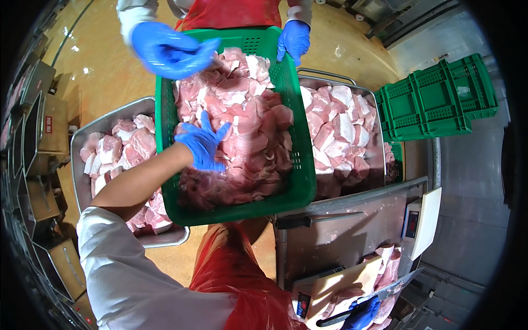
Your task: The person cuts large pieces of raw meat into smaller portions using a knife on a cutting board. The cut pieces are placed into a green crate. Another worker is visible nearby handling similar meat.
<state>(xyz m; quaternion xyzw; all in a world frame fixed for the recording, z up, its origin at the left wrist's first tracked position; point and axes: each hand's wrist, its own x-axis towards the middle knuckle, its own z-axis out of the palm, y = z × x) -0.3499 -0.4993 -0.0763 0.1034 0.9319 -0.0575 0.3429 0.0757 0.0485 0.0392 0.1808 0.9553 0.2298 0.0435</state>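
Note:
My left hand (203,143), blue-gloved, spreads its fingers on the sliced pink meat (253,137) filling a green perforated crate (297,184). My right hand (360,312), also gloved, is closed on the dark handle of a knife (399,283) at the lower right, beside a cutting board (346,283) with meat pieces. Across from me, a co-worker in a red apron (228,16) has a gloved right hand (293,38) on the crate's rim and a blurred left hand (173,52) over its upper left.
Steel tubs of meat chunks (118,146) (341,126) flank the crate. A steel table (324,247) holds another knife (294,221) and a white board on a scale (423,220). Green crates (434,99) stand at the right, metal bins (47,137) along the left, over a yellow floor (93,55).

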